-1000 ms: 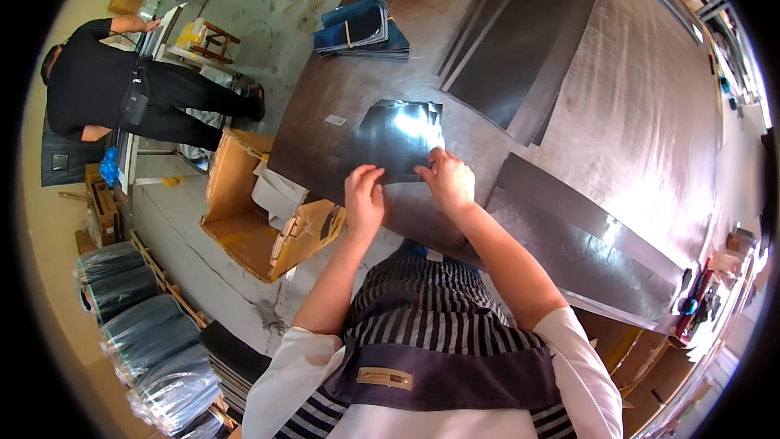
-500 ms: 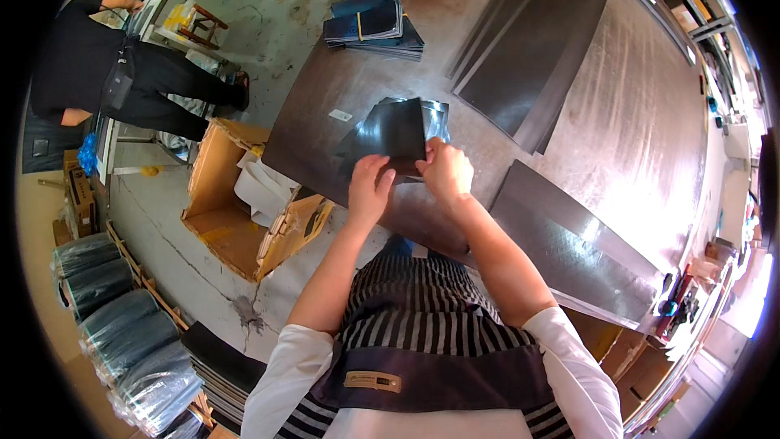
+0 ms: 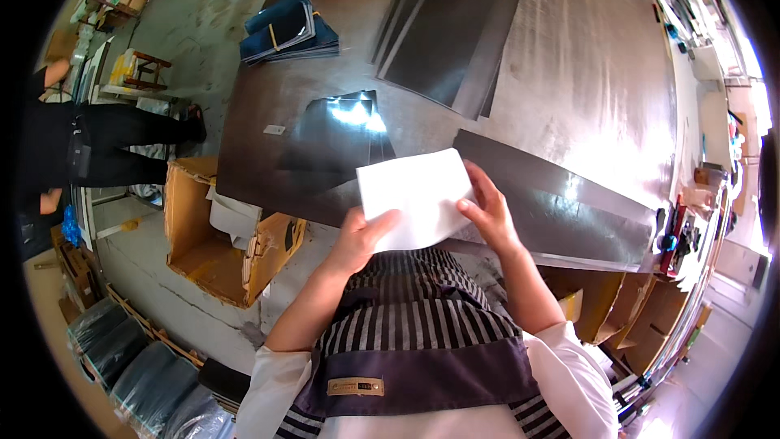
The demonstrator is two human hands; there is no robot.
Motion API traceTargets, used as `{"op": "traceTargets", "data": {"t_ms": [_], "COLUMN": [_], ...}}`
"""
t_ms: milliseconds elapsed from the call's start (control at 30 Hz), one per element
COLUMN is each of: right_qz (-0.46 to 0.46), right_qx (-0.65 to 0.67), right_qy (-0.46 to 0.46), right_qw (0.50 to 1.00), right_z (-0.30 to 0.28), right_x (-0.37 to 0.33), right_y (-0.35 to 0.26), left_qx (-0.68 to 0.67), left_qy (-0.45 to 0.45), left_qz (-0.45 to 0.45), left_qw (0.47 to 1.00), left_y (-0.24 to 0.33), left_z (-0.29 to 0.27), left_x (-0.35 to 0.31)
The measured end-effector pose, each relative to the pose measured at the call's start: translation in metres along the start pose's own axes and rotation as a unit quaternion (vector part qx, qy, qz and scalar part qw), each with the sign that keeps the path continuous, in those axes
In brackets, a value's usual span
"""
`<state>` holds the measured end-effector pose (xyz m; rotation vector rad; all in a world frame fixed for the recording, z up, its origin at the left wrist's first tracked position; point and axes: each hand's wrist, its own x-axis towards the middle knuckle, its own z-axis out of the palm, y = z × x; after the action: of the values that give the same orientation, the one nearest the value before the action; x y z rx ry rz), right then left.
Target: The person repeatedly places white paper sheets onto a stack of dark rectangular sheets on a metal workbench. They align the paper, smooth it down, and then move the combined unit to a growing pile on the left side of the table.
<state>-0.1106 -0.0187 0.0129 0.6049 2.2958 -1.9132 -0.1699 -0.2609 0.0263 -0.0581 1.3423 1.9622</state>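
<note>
A white rectangular sheet is between my hands, in front of my striped apron at the near edge of the table. My left hand grips its lower left side, thumb lying on the upper face. At its right edge, my right hand pinches it between thumb and fingers, some of which are hidden. Just beyond it, several glossy black sheets lie overlapped on the brown tabletop. A small white label lies left of these.
A yellow-banded bundle of dark sheets sits at the far left of the table. Large dark panels and another panel cover its middle and right. An open cardboard box stands left on the floor. A person in black stands beyond it.
Both hands have come nearer to me. A white face now shows between them, where a dark sheet stood over the black sheets. The view has shifted to the right.
</note>
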Motion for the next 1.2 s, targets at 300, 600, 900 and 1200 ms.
{"op": "traceTargets", "data": {"t_ms": [300,600,900,1200], "right_qz": [0.084,0.070,0.080,0.037], "right_qx": [-0.030,-0.088,-0.106,-0.133], "right_qy": [0.117,0.176,0.206,0.219], "right_qw": [0.989,0.978,0.969,0.966], "right_z": [-0.058,-0.069,-0.065,-0.061], "right_x": [-0.037,-0.039,-0.048,-0.050], "right_y": [0.052,0.091,0.096,0.120], "left_qx": [0.107,0.343,0.336,0.420], "left_qy": [0.087,0.096,0.130,0.159], "left_qz": [-0.038,0.048,-0.018,0.051], "left_qw": [0.990,0.933,0.933,0.892], "left_y": [-0.080,-0.108,-0.112,-0.115], "left_z": [0.035,0.036,0.042,0.047], "left_x": [0.064,0.078,0.063,0.061]}}
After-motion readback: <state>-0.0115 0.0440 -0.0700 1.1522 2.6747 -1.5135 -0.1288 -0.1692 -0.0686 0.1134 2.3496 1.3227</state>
